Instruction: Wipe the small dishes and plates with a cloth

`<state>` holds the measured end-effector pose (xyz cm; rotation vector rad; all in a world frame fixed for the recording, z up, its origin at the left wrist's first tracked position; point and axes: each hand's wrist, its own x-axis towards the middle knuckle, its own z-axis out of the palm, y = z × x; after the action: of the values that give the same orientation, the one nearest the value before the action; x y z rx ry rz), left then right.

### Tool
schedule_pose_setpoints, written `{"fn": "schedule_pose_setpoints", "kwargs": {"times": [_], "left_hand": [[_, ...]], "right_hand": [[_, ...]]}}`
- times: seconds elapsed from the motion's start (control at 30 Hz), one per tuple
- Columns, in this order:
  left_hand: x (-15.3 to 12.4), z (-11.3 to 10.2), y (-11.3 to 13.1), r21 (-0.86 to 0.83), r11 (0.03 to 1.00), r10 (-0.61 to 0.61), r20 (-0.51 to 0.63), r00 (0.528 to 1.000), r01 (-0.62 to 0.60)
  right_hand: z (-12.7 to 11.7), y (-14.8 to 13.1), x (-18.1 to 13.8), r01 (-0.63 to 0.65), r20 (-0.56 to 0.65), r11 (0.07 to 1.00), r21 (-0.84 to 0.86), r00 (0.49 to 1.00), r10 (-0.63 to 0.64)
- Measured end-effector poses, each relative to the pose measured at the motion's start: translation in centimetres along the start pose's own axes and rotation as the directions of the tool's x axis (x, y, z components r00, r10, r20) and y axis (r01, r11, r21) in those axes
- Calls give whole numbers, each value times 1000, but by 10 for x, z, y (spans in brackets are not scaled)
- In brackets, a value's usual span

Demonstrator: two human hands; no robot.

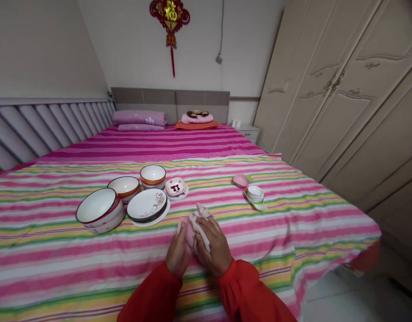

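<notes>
Over the striped bedspread (58, 250), both my hands meet at the centre. My left hand (178, 255) is closed round a small pink dish (189, 231). My right hand (213, 250) presses a white cloth (199, 219) against that dish, fingers curled on the cloth. Both sleeves are red. Ahead to the left lie a stack of plates (147, 205), a large white bowl with a red rim (99, 209), two orange-banded bowls (153, 175) and a small patterned dish (175, 186).
To the right on the bed stand a pink dish (241, 180) and a stack of small white saucers (255, 193) on a green tray. Pillows lie at the headboard. A cream wardrobe (343, 94) fills the right side; the bed's right edge drops to the floor.
</notes>
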<state>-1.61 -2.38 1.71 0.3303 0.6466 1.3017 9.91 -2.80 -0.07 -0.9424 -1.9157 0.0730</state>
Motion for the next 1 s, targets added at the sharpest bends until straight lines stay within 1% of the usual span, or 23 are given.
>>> {"fn": "schedule_pose_setpoints", "kwargs": {"times": [0.1,0.2,0.3,0.4,0.53,0.6,0.67,0.73,0.77,0.8,0.87,0.9,0.93,1.0], "left_hand": [[1,-4,4,43,998,35,-7,999,-34],[2,-6,7,62,997,39,26,999,-40],[2,-5,7,49,999,14,35,999,-15],[1,-1,3,17,1000,-5,12,1000,5],[3,0,1,26,999,27,35,999,-27],[3,-4,2,75,995,57,36,998,-59],[3,-9,4,178,979,96,24,995,-99],[2,-12,6,285,950,125,26,992,-127],[2,-13,6,325,936,131,37,991,-136],[2,-13,6,354,924,138,50,989,-147],[2,-12,4,397,901,159,78,984,-177],[1,-11,4,423,885,173,93,981,-196],[1,-10,3,450,868,180,107,978,-209],[-1,-9,2,481,855,152,123,981,-193]], "right_hand": [[-2,3,4,-6,-22,999,-34,1000,5],[-4,-2,-3,-11,-55,999,-32,998,9],[-5,-10,-12,-9,-17,1000,28,1000,10],[-5,-13,-11,-11,37,997,82,999,8],[-6,-4,3,-76,19,994,76,997,75],[-8,2,8,-118,3,989,86,993,119],[-11,4,9,-191,-45,974,122,979,197],[-12,3,7,-209,-90,965,159,970,225],[-12,1,6,-178,-88,970,164,977,195],[-11,-1,4,-127,-64,979,161,988,138],[-9,-5,4,-16,21,989,146,1000,13],[-7,-6,5,8,49,990,140,999,-15],[-6,-7,7,1,56,990,141,998,-9],[-5,-4,14,-95,39,976,195,995,89]]}}
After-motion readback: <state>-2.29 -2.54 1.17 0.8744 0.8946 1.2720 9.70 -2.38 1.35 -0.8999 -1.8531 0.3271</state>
